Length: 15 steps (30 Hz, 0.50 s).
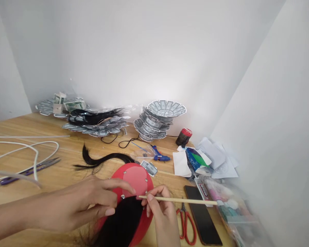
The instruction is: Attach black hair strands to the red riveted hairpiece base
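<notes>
A red rounded form [134, 173] with small metal studs stands on the table in front of me. Black hair [123, 223] lies over its near side, its upper edge around the middle of the form. My left hand [92, 199] reaches in from the left, index finger stretched along the form just above the hair's edge and the other fingers loosely bent beside the hair. In my right hand [161, 207] a thin wooden stick [185, 200] is pinched between thumb and fingers, lying nearly level. Its left tip meets the hair's edge close to my left index fingertip.
Red-handled scissors [186, 223] and a black phone [203, 219] lie to the right. Beyond the form are a hair strand [105, 158], a blue glue gun [159, 154] and stacked paper-note bowls [154, 120]. Purple-handled snips [31, 171] and white tubing [47, 143] lie left.
</notes>
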Motion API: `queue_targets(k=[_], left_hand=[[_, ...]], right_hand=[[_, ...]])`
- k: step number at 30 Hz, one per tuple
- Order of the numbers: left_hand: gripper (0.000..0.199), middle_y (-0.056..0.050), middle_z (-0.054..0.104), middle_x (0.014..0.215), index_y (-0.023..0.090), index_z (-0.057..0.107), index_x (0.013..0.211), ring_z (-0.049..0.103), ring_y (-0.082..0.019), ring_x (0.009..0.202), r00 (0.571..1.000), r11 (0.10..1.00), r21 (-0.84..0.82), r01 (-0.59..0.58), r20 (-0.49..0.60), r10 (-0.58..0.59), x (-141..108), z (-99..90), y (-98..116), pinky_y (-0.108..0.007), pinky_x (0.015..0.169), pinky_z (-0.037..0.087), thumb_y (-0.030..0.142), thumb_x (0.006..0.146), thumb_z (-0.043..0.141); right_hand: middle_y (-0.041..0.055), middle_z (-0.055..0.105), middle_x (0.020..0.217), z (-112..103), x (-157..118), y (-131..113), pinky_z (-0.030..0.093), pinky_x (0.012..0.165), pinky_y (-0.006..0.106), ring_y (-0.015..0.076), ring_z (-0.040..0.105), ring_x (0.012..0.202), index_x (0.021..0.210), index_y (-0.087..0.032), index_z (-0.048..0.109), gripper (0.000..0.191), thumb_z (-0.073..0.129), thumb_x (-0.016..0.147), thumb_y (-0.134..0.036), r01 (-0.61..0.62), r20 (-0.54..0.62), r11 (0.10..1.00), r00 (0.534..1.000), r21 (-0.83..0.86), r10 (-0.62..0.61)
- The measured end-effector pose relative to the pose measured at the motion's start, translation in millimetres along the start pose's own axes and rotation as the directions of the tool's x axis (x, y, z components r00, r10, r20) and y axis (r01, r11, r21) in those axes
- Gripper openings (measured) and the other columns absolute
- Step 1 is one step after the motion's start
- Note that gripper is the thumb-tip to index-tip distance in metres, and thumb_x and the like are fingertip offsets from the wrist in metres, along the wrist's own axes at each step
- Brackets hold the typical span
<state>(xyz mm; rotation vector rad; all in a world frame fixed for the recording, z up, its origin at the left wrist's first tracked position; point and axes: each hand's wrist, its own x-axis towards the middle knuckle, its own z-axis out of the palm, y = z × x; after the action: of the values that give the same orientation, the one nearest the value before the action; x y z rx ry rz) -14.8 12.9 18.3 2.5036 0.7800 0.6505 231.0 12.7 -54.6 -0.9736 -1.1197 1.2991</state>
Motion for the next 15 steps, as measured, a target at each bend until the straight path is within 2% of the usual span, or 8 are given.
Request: queue_targets(k=[2, 4, 6, 9, 12, 15], left_hand=[[0.036, -0.005, 0.073, 0.124, 0.023, 0.075, 0.112, 0.071, -0.023, 0.105, 0.994, 0.949, -0.298, 0.099, 0.076, -0.080, 4, 2.5, -6, -0.023, 0.089, 0.053, 0.042, 0.111, 0.044], [0.040, -0.003, 0.077, 0.112, 0.026, 0.076, 0.118, 0.072, -0.022, 0.100, 0.982, 0.873, -0.450, 0.189, 0.099, -0.162, 8, 6.5, -14, -0.023, 0.087, 0.052, 0.052, 0.109, 0.046], [0.045, -0.002, 0.077, 0.105, 0.027, 0.078, 0.113, 0.071, -0.022, 0.096, 0.978, 0.830, -0.519, 0.206, 0.081, -0.192, 10, 11.3, -22, -0.023, 0.085, 0.051, 0.059, 0.107, 0.048], [0.048, -0.003, 0.077, 0.103, 0.024, 0.079, 0.106, 0.068, -0.021, 0.095, 0.976, 0.769, -0.605, 0.206, 0.072, -0.205, 10, 17.4, -31, -0.023, 0.084, 0.048, 0.062, 0.106, 0.049], [0.048, -0.002, 0.077, 0.100, 0.023, 0.077, 0.102, 0.065, -0.019, 0.092, 0.971, 0.717, -0.659, 0.225, 0.086, -0.225, 13, 21.3, -37, -0.023, 0.082, 0.047, 0.062, 0.106, 0.049], [0.049, -0.001, 0.077, 0.096, 0.022, 0.075, 0.098, 0.065, -0.017, 0.088, 0.970, 0.684, -0.695, 0.222, 0.086, -0.228, 16, 25.5, -40, -0.022, 0.081, 0.047, 0.062, 0.106, 0.049]], right_hand=[[-0.0018, 0.071, 0.066, 3, -2, -2, 0.044, 0.056, 0.019, 0.0080, 0.052, 0.053, 0.077, -0.020, 0.063, 0.044, 0.084, 0.078, -0.059, 0.010, -0.032, 0.999, 0.999, 0.036, -0.008], [-0.0020, 0.071, 0.068, 6, -4, -3, 0.045, 0.056, 0.019, 0.0089, 0.057, 0.056, 0.075, -0.021, 0.065, 0.042, 0.087, 0.075, -0.057, 0.028, -0.069, 0.998, 0.997, 0.057, -0.024], [-0.0019, 0.072, 0.070, 8, -5, -2, 0.048, 0.059, 0.019, 0.0109, 0.064, 0.062, 0.074, -0.022, 0.067, 0.039, 0.088, 0.075, -0.055, 0.055, -0.083, 0.997, 0.995, 0.055, -0.051], [-0.0026, 0.071, 0.074, 8, -6, 5, 0.053, 0.066, 0.021, 0.0137, 0.072, 0.070, 0.076, -0.024, 0.069, 0.033, 0.086, 0.079, -0.052, 0.139, -0.100, 0.989, 0.986, 0.049, -0.133], [-0.0027, 0.070, 0.079, 4, -4, 14, 0.057, 0.070, 0.022, 0.0136, 0.075, 0.073, 0.080, -0.026, 0.070, 0.024, 0.082, 0.086, -0.046, 0.236, -0.091, 0.971, 0.969, 0.046, -0.231], [-0.0012, 0.071, 0.083, 1, -3, 24, 0.061, 0.072, 0.023, 0.0140, 0.076, 0.076, 0.083, -0.027, 0.071, 0.016, 0.076, 0.092, -0.039, 0.323, -0.035, 0.946, 0.946, 0.010, -0.322]])
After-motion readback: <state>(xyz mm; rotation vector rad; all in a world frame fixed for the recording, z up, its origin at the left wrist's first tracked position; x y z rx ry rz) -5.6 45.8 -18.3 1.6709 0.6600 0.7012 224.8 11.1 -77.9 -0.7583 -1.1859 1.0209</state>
